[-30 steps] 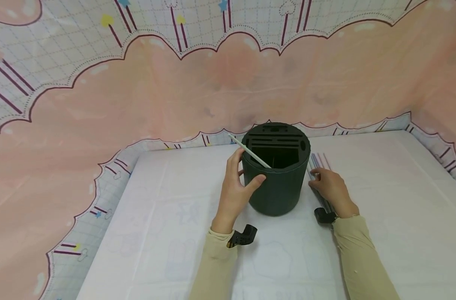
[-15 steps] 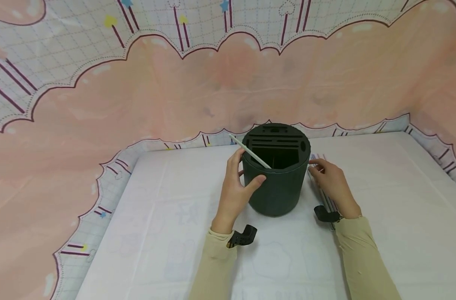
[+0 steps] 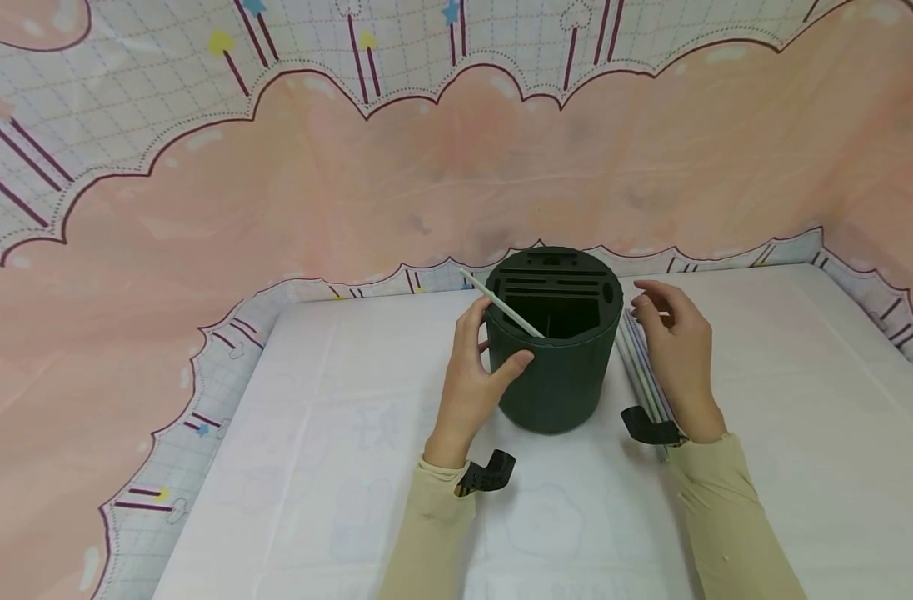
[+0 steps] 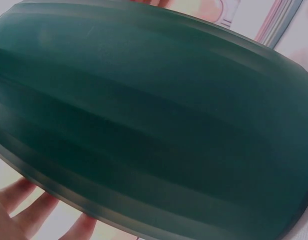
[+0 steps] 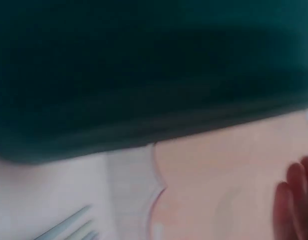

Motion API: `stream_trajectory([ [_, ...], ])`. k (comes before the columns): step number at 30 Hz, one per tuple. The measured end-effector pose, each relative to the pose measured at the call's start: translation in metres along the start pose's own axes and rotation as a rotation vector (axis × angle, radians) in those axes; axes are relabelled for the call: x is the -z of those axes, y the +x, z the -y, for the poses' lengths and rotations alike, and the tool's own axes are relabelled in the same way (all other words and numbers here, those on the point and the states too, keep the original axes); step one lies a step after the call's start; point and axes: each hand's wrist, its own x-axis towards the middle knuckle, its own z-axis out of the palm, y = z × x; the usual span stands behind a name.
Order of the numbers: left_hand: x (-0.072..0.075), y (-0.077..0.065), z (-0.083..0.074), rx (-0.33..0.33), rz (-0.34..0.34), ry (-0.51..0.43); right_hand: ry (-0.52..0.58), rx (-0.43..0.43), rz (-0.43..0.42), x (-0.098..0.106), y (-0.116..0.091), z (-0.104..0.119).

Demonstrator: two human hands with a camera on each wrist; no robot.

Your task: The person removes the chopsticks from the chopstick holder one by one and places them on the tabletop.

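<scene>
A dark green, round pen holder (image 3: 550, 383) with slots and an opening in its top stands upright on the table. My left hand (image 3: 467, 392) grips its left side, thumb on the front; fingers (image 4: 36, 212) show along its edge in the left wrist view. One pale green, pencil-like stick (image 3: 501, 302) leans out of the opening toward the left. Beside the holder, on the right, lies a bunch of thin pencil-like sticks (image 3: 640, 367). Over their far end, my right hand (image 3: 680, 358) is raised with loosely bent fingers (image 5: 296, 200); I see nothing between them.
A white cloth covers the table (image 3: 336, 417). Behind it hangs a pink backdrop (image 3: 366, 192) with a scalloped pattern. Each wrist carries a small black camera, one on the left (image 3: 488, 472) and one on the right (image 3: 650, 427).
My right hand has lifted off the sticks and shifted up and slightly right, uncovering more of them. My left hand, the holder and the leaning stick have stayed put.
</scene>
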Motion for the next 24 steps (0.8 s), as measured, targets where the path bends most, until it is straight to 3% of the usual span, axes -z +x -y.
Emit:
stream_trajectory([
  [4, -0.001, 0.001, 0.000, -0.001, -0.001, -0.005, 0.126, 0.120, -0.134, 0.004, 0.000, 0.020],
  [8, -0.001, 0.002, -0.001, 0.008, -0.002, -0.002, 0.210, 0.242, -0.174, 0.005, -0.003, 0.043],
  [11, -0.001, 0.002, -0.001, 0.010, -0.006, 0.003, 0.271, 0.344, -0.142, 0.004, -0.008, 0.063],
  [17, -0.001, 0.002, -0.001, 0.015, -0.009, 0.007, 0.327, 0.516, 0.028, 0.002, -0.019, 0.095],
  [24, -0.002, 0.002, 0.000, 0.002, -0.013, 0.004, 0.170, 0.602, 0.104, -0.014, -0.021, 0.081],
])
